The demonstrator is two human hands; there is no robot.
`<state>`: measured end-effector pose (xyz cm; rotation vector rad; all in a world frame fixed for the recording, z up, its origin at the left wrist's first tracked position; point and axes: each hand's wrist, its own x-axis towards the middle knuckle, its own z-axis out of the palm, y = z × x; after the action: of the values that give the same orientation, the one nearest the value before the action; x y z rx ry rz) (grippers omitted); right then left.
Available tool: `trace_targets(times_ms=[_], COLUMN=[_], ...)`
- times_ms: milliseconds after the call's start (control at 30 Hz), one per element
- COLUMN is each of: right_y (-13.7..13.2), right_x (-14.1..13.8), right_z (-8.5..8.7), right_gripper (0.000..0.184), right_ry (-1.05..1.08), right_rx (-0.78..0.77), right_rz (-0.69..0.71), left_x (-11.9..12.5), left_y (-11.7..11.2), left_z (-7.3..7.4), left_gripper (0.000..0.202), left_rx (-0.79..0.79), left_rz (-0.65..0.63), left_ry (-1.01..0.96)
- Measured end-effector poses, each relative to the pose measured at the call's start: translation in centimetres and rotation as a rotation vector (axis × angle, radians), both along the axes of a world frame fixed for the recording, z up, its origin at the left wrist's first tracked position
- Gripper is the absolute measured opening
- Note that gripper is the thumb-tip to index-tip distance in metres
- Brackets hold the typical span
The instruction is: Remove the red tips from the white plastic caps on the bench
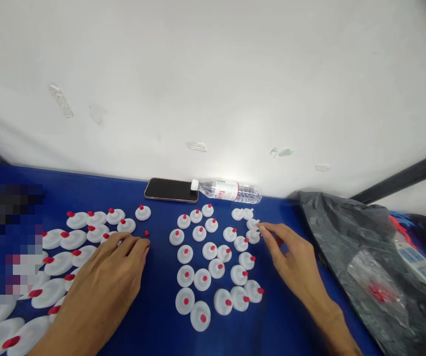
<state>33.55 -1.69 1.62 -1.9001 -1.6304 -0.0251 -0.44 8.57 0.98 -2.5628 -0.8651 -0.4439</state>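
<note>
White round nozzle lids with red tips (202, 280) lie in a loose group between my hands. My right hand (294, 257) is closed at the group's far right corner, its thumb and forefinger pinching the spout of a white nozzle lid (252, 224) that has no red tip. Beside it sit a few more tipless lids (237, 214). My left hand (118, 269) rests palm down at the edge of another group of red-tipped lids (59, 263), fingers curled together. Whatever is under those fingers is hidden. A loose red tip (147, 233) lies just beyond them on the blue table (153, 306).
A black-screened phone (171, 190) and a clear water bottle (231, 191) lie along the white wall (213, 89). On the right, a dark plastic sheet (331, 232) carries a clear bag with red pieces (379, 291). A dark bar (409, 175) slants above it.
</note>
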Motion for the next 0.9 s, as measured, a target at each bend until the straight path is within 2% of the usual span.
trace_targets(times_ms=[67,200,300,433,533,700,767,900], right_y=[0.1,0.2,0.1,-0.6,-1.2,-2.2,-2.5,-2.6], right_x=[0.5,0.9,0.5,-0.9,-2.3,-5.2,-6.4,-8.0], right_z=[-0.4,-0.9,-0.5,0.7,0.9,0.5,0.4,0.5], right_gripper=[0.031,0.030,0.025,0.015,0.005,0.025,0.026,0.017], right_ry=[-0.016,-0.012,0.081,0.239,0.117,-0.146,-0.200,-0.241], right_rx=[-0.010,-0.041,0.003,0.064,0.080,0.152,0.144,0.163], right_rz=[-0.033,0.014,0.019,0.005,0.131,0.427,0.516,0.587], left_x=[0.2,0.3,0.5,1.5,2.0,2.1,2.2,3.1], left_y=[-0.1,-0.7,-1.4,-2.6,-3.5,-4.4,-4.6,-5.2], left_z=[0.2,-0.1,-0.1,0.9,1.2,0.1,-0.2,0.2], left_gripper=[0.058,0.049,0.040,0.025,0.021,0.022,0.025,0.024], left_rx=[0.026,0.047,-0.053,-0.200,-0.271,-0.469,-0.521,-0.523], left_rz=[-0.041,-0.105,-0.133,-0.249,-0.299,-0.379,-0.427,-0.491], left_ry=[-0.050,-0.116,-0.270,-0.516,-0.622,-0.648,-0.639,-0.661])
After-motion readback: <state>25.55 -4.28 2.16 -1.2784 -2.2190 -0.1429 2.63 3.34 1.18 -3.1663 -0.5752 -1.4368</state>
